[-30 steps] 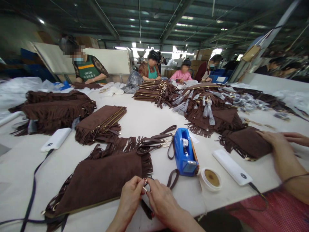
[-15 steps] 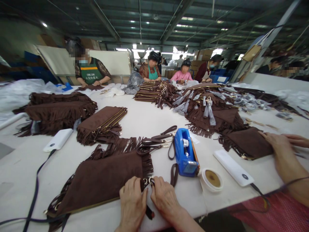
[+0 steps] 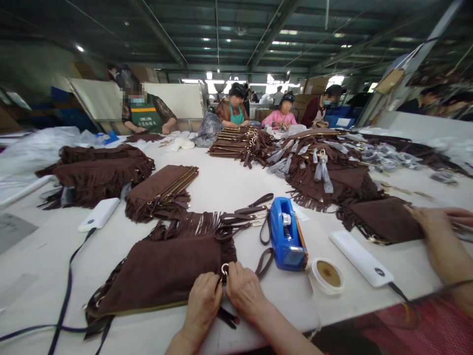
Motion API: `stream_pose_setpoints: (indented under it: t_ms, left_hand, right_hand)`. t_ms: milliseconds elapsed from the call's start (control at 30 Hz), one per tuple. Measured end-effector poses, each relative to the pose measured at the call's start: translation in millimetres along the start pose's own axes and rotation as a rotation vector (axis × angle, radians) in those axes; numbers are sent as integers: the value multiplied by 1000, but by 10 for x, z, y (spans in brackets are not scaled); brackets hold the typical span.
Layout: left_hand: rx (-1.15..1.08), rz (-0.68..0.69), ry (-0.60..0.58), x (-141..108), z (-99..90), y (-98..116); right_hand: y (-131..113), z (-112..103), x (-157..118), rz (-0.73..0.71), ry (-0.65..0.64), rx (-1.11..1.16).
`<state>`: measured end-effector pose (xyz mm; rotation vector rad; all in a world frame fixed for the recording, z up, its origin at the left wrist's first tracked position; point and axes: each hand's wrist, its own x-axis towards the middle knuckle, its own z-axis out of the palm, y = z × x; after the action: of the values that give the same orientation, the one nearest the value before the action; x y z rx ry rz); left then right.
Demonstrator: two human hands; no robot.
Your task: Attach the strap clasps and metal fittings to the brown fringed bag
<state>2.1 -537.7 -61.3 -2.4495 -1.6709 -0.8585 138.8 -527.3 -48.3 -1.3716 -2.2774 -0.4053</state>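
We've got the white table first, and on it the fringed brown bag, lying left of the blue tape dispenser (hard to miss, that blue!); nearer us than the dispenser, and left of it, here's the right hand close beside the left hand, right fingertips pinching a metal ring, left fingers curled in, and whether they're pinching anything, we can't tell

The fringed bag is dark brown, the tape dispenser blue.
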Motion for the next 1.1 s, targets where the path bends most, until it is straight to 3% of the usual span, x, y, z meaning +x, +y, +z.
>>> stream_pose_setpoints:
  t_ms: [333, 767, 1100]
  left_hand:
    - [-225, -285, -139, 105, -138, 39]
    - [-398, -496, -284, 252, -160, -5]
    - [-470, -568, -384, 443, -219, -108]
  right_hand:
    - [-40, 74, -55, -123, -32, 0]
    - [-216, 169, -103, -5, -14, -103]
    - [-393, 217, -144, 160, -173, -38]
